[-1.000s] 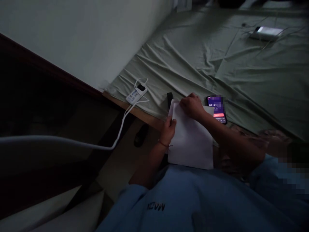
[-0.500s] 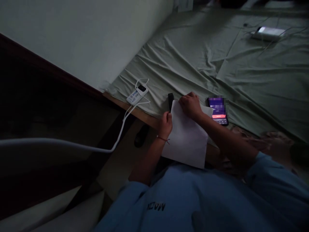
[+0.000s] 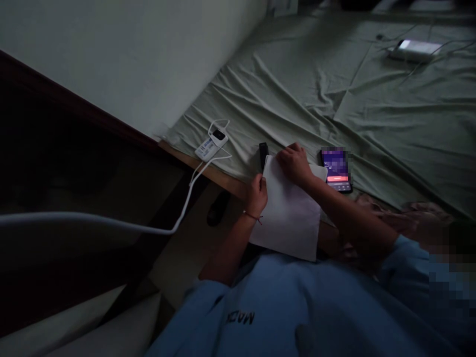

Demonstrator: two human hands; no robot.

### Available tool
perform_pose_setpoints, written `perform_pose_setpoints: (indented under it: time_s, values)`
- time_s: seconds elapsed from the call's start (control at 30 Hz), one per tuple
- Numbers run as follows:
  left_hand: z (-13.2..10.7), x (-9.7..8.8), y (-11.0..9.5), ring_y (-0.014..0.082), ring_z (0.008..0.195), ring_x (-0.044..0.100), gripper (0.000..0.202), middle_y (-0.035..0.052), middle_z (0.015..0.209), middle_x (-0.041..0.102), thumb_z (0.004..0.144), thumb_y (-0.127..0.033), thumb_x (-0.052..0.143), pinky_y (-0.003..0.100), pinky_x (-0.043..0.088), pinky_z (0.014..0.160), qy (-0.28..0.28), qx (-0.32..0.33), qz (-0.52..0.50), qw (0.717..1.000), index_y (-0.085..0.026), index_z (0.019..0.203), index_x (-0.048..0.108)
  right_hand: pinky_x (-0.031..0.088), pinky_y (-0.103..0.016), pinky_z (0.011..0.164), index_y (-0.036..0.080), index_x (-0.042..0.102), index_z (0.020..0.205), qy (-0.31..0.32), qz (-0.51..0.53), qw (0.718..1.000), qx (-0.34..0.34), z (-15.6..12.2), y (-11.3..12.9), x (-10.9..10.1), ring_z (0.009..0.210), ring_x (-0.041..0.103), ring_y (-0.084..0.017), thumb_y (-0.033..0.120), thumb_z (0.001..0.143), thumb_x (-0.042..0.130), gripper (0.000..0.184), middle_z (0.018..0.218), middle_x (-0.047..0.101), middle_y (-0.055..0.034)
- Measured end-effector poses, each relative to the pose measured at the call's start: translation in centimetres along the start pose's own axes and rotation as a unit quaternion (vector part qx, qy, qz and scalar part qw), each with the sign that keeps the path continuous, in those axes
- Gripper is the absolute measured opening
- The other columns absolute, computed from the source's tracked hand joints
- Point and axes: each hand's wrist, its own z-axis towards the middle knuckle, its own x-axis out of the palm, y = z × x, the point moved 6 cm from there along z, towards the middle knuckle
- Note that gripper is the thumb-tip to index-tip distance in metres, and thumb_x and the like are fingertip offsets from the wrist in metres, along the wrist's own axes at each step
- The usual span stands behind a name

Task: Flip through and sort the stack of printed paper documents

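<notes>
Surroundings, dim light: wrinkled pale-green cloth extends beyond the white, flat, roughly rectangular paper sheet. Just past the sheet's upper left corner, a narrow black item, its lower end hidden. At the sheet's upper right corner, a dark-cased phone with a lit purple screen. Well left of the sheet, a small white device with a black face on a white printed block, white cable trailing off.

Obstruction: right forearm crosses the sheet's upper right part.

Sheet: pale, smooth-looking, in front of the blue-shirted torso, near edge slanting; no writing discernible. Left hand, thin cord at the wrist, grasps its left edge. Right hand has bent fingers gathered at its upper edge; cannot tell whether they pinch it.

Versus 1.0 s ago: sheet's near end has swung left; left thumb, then lying over the face, now sits at the edge. Right hand about unchanged.
</notes>
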Motion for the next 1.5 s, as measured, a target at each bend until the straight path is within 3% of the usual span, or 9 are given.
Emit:
perform_pose_setpoints:
  time_s: [0.5,0.7,0.87,1.03,1.13,1.2,1.33,1.4,1.5]
  values:
    - [-1.3,-0.2,-1.1,0.0192,0.077,0.054,0.015,0.005,0.081,0.058,0.102,-0.028,0.043,0.03,0.038,0.073,-0.005,0.024,0.035,0.999,-0.02,0.092,0.052,0.033,-0.046,0.092,0.019,0.072,0.099,-0.014,-0.025,0.999,-0.023,-0.7,0.7,-0.7,0.115,0.049,-0.032,0.031,0.104,0.04,0.035,0.1,0.071,-0.0129]
    - [-1.8,-0.1,-1.5,0.0197,0.082,0.057,0.014,0.0057,0.083,0.059,0.102,-0.025,0.042,0.03,0.041,0.078,0.0,0.018,0.06,0.998,-0.019,0.093,0.051,0.031,-0.046,0.101,0.019,0.071,0.119,-0.025,0.004,0.999,-0.047,-1.3,1.3,-1.2,0.125,0.047,-0.031,0.027,0.103,0.045,0.032,0.118,0.071,-0.0121]
    - [-2.0,0.0,-1.4,0.0202,0.087,0.059,0.016,0.0074,0.088,0.062,0.102,-0.025,0.042,0.03,0.043,0.081,0.005,0.005,0.061,0.998,-0.018,0.097,0.055,0.032,-0.045,0.101,0.017,0.073,0.115,0.016,0.042,0.998,-0.043,-1.2,1.6,-1.1,0.121,0.051,-0.029,0.026,0.102,0.044,0.033,0.115,0.072,-0.0133]
    - [-2.4,-0.2,-0.8,0.0198,0.09,0.061,0.026,0.0082,0.096,0.066,0.103,-0.039,0.046,0.03,0.045,0.083,0.018,-0.008,-0.014,1.0,-0.017,0.107,0.058,0.036,-0.042,0.092,0.015,0.074,0.104,0.045,0.07,0.997,-0.006,-0.4,1.6,-1.2,0.112,0.053,-0.029,0.029,0.101,0.045,0.033,0.108,0.072,-0.0137]
    - [-3.4,-0.6,-0.2,0.0213,0.098,0.063,0.036,0.01,0.103,0.068,0.101,-0.048,0.05,0.032,0.046,0.09,0.063,-0.005,-0.044,0.997,-0.015,0.112,0.061,0.037,-0.038,0.092,0.014,0.073,0.099,0.065,0.087,0.994,-0.006,-0.2,2.0,-1.1,0.104,0.055,-0.026,0.027,0.101,0.044,0.032,0.099,0.072,-0.0123]
    - [-4.3,-0.8,0.4,0.0225,0.097,0.063,0.041,0.009,0.094,0.069,0.097,-0.054,0.054,0.033,0.047,0.091,0.094,-0.009,-0.059,0.994,-0.015,0.1,0.065,0.036,-0.037,0.091,0.015,0.073,0.097,0.074,0.092,0.993,-0.022,-0.3,2.4,-1.0,0.102,0.056,-0.025,0.027,0.101,0.043,0.032,0.096,0.072,-0.0111]
    - [-6.1,-1.1,2.7,0.0182,0.076,0.059,0.058,0.0042,0.075,0.064,0.085,-0.071,0.06,0.028,0.047,0.07,0.097,-0.115,-0.15,0.977,-0.013,0.085,0.066,0.035,-0.038,0.092,0.016,0.072,0.094,0.095,0.053,0.994,-0.026,-0.8,2.2,-0.3,0.109,0.055,-0.027,0.03,0.101,0.043,0.033,0.098,0.073,-0.011]
    - [-6.7,-0.8,3.8,0.0157,0.067,0.057,0.067,0.0032,0.073,0.064,0.076,-0.078,0.065,0.026,0.044,0.062,0.093,-0.192,-0.226,0.95,-0.012,0.089,0.066,0.034,-0.038,0.093,0.017,0.072,0.093,0.124,0.016,0.992,-0.009,-0.9,1.7,0.4,0.112,0.055,-0.027,0.031,0.102,0.041,0.036,0.098,0.073,-0.0111]
    - [-7.2,-0.1,4.3,0.0161,0.066,0.059,0.075,0.0047,0.077,0.067,0.062,-0.078,0.076,0.027,0.046,0.064,0.101,-0.264,-0.308,0.908,-0.011,0.094,0.066,0.036,-0.037,0.092,0.018,0.073,0.099,0.182,-0.035,0.982,0.023,-1.0,0.6,1.7,0.114,0.056,-0.027,0.033,0.102,0.039,0.037,0.101,0.074,-0.0109]
